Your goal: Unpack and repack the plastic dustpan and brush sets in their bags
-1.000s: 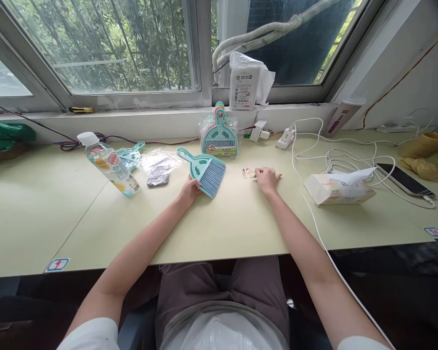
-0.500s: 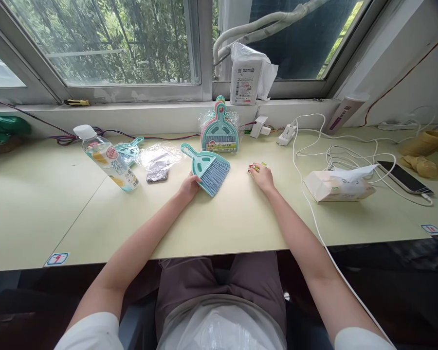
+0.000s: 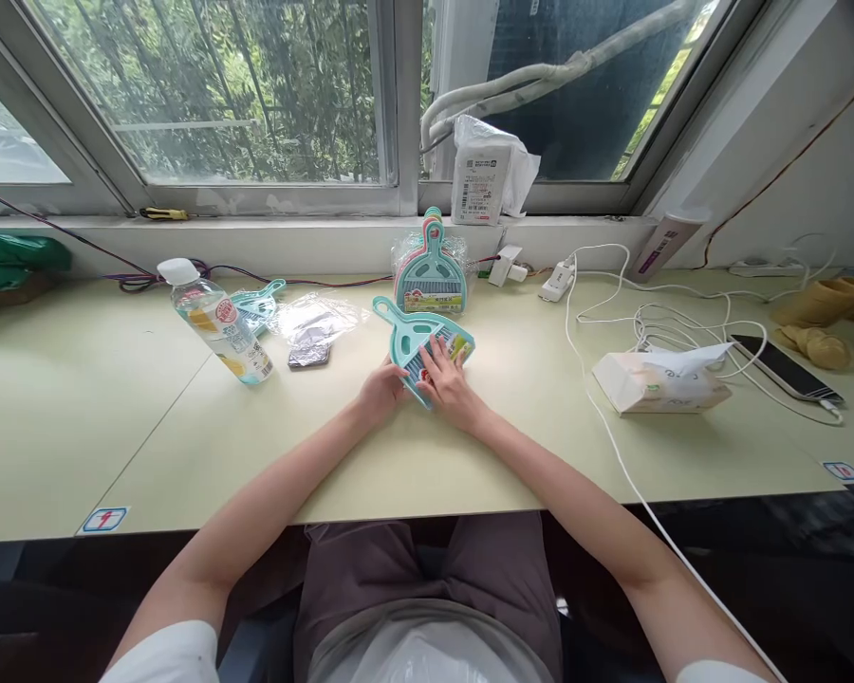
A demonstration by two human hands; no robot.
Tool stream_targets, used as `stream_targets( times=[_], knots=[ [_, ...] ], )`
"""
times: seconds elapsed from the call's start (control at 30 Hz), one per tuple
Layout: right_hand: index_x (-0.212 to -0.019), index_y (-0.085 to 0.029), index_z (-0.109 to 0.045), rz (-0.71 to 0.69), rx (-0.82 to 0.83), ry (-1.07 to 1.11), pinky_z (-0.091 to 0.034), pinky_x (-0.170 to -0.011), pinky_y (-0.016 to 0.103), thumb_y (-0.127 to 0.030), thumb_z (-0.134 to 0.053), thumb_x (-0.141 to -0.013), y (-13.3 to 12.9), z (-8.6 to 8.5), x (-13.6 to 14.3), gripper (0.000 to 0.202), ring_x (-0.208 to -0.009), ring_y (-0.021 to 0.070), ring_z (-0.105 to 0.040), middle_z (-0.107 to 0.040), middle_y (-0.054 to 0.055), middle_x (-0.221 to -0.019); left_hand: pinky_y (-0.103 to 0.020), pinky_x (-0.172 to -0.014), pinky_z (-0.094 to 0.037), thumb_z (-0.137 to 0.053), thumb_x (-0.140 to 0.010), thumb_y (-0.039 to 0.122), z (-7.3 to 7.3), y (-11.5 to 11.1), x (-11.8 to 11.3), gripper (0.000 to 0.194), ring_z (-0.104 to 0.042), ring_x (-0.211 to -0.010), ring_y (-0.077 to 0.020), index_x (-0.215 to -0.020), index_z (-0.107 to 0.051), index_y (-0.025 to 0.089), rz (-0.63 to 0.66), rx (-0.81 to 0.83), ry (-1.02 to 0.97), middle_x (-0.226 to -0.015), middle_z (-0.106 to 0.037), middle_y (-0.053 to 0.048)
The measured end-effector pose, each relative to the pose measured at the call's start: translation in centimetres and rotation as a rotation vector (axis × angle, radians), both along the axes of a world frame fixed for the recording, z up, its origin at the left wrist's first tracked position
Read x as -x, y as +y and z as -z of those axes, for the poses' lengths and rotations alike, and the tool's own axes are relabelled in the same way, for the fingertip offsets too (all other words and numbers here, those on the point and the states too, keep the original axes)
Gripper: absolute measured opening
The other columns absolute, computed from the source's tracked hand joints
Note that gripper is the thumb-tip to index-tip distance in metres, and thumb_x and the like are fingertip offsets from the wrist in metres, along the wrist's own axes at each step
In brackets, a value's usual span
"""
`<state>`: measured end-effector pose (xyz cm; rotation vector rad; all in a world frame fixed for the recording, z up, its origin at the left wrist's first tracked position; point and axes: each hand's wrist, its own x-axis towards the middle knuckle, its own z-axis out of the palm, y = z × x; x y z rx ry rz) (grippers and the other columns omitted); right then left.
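A mint-green mini dustpan (image 3: 407, 327) with a small grey-bristled brush set into it lies tilted on the table in front of me. My left hand (image 3: 382, 391) grips its lower left edge, thumb on top. Across the bristles runs a colourful label (image 3: 459, 343), and my right hand (image 3: 450, 387) lies flat over it with fingers spread, hiding its middle. Behind stands a stack of similar dustpan sets (image 3: 433, 270) in clear plastic, a label across the front one.
To the left are a tilted drink bottle (image 3: 217, 323), another dustpan set (image 3: 260, 304), clear plastic wrap (image 3: 320, 316) and a small dark object (image 3: 308, 356). A tissue pack (image 3: 659, 384), white cables (image 3: 655, 327) and a phone (image 3: 783, 365) lie to the right.
My right hand has moved left with the label from the bare tabletop onto the dustpan, and its fingers have spread out. The dustpan has shifted slightly right in my left hand.
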<state>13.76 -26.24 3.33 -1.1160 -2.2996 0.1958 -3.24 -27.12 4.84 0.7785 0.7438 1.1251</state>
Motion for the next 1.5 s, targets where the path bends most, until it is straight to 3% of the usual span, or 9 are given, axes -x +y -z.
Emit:
stream_targets(
  times=[0.23, 0.5, 0.7, 0.9, 1.03, 1.17, 1.27, 1.4, 1.5],
  knots=[
    [-0.151, -0.018, 0.014, -0.015, -0.023, -0.139, 0.007, -0.113, 0.062, -0.052, -0.012, -0.097, 0.7, 1.0, -0.2, 0.069, -0.148, 0.0253, 0.001, 0.002, 0.011, -0.160, -0.026, -0.064, -0.057, -0.071, -0.066, 0.013, 0.0, -0.5, -0.5, 0.068, -0.065, -0.076, -0.0138, -0.129, -0.047, 0.024, 0.030, -0.063, 0.092, -0.110, -0.066, -0.005],
    [-0.146, -0.018, 0.029, -0.051, 0.034, 0.003, 0.010, -0.112, 0.063, -0.060, -0.019, -0.095, 0.3, 0.6, -0.2, 0.081, -0.148, 0.0267, -0.003, 0.004, 0.012, -0.160, -0.028, -0.068, -0.057, -0.076, -0.059, 0.008, 0.2, -0.5, -0.4, 0.070, -0.067, -0.087, -0.0188, -0.123, -0.050, 0.021, 0.004, -0.074, 0.169, -0.108, -0.067, -0.007],
    [-0.151, -0.027, 0.012, 0.213, 0.194, 0.613, 0.004, -0.115, 0.061, -0.058, -0.037, -0.091, 0.4, -0.7, -0.8, 0.084, -0.148, 0.0253, 0.000, 0.004, 0.006, -0.161, -0.030, -0.075, -0.057, -0.071, -0.058, 0.006, -0.2, 0.4, 1.0, 0.052, -0.067, -0.089, -0.0195, -0.108, -0.058, 0.017, -0.107, -0.091, 0.099, -0.102, -0.070, -0.006],
    [-0.131, -0.025, -0.041, -0.148, 0.882, 1.018, -0.046, -0.104, 0.046, -0.048, -0.060, -0.082, 1.0, 0.0, -0.3, 0.057, -0.122, 0.0258, -0.056, -0.053, 0.009, -0.139, -0.028, -0.078, -0.056, -0.073, -0.061, 0.011, -0.2, 0.4, 1.6, 0.041, -0.067, -0.091, -0.0189, -0.100, -0.062, 0.015, -0.033, -0.089, 0.138, -0.107, -0.070, -0.008],
    [-0.111, -0.023, -0.051, -0.129, 0.956, 1.106, -0.059, -0.082, 0.041, -0.039, -0.071, -0.075, 1.5, 0.3, -0.9, 0.044, -0.088, 0.0218, -0.071, -0.070, 0.006, -0.109, -0.035, -0.085, -0.055, -0.075, -0.067, 0.021, 0.1, 0.6, 1.7, 0.042, -0.066, -0.098, -0.0221, -0.107, -0.061, 0.016, 0.037, -0.152, 0.240, -0.113, -0.068, -0.010],
    [-0.103, -0.021, -0.054, -0.089, 0.916, 1.177, -0.061, -0.071, 0.034, -0.035, -0.075, -0.071, 2.0, 0.2, -1.8, 0.041, -0.080, 0.0200, -0.072, -0.073, 0.005, -0.099, -0.039, -0.086, -0.055, -0.056, -0.084, 0.051, -0.1, 1.5, 2.4, 0.048, -0.062, -0.107, -0.0256, -0.119, -0.059, 0.018, 0.096, -0.282, 0.349, -0.119, -0.065, -0.012],
    [-0.105, -0.022, -0.053, -0.076, 0.896, 1.195, -0.061, -0.070, 0.033, -0.033, -0.075, -0.071, 2.2, 0.1, -2.2, 0.042, -0.079, 0.0190, -0.072, -0.073, 0.003, -0.097, -0.041, -0.080, -0.055, -0.035, -0.090, 0.056, -0.3, 2.8, 4.4, 0.055, -0.062, -0.105, -0.0273, -0.118, -0.061, 0.017, -0.116, -0.358, 0.596, -0.116, -0.065, -0.014],
    [-0.105, -0.022, -0.054, -0.028, 0.896, 1.196, -0.060, -0.069, 0.032, -0.032, -0.074, -0.071, 2.5, 0.4, -2.5, 0.041, -0.080, 0.0190, -0.071, -0.073, 0.004, -0.097, -0.046, -0.099, -0.046, -0.047, -0.088, 0.032, 0.1, 4.3, 8.4, 0.038, -0.047, -0.125, -0.0290, -0.122, -0.060, 0.020, -0.632, -0.549, 1.337, -0.131, -0.058, -0.010],
    [-0.105, -0.022, -0.053, 0.007, 0.897, 1.203, -0.060, -0.069, 0.032, -0.032, -0.074, -0.070, 2.8, 0.7, -2.7, 0.041, -0.079, 0.0192, -0.071, -0.072, 0.003, -0.096, -0.047, -0.111, -0.032, -0.053, -0.084, 0.024, 0.9, 4.9, 10.5, 0.051, -0.036, -0.136, -0.0300, -0.134, -0.051, 0.017, -0.672, -0.598, 1.759, -0.142, -0.048, -0.012]
  ],
)
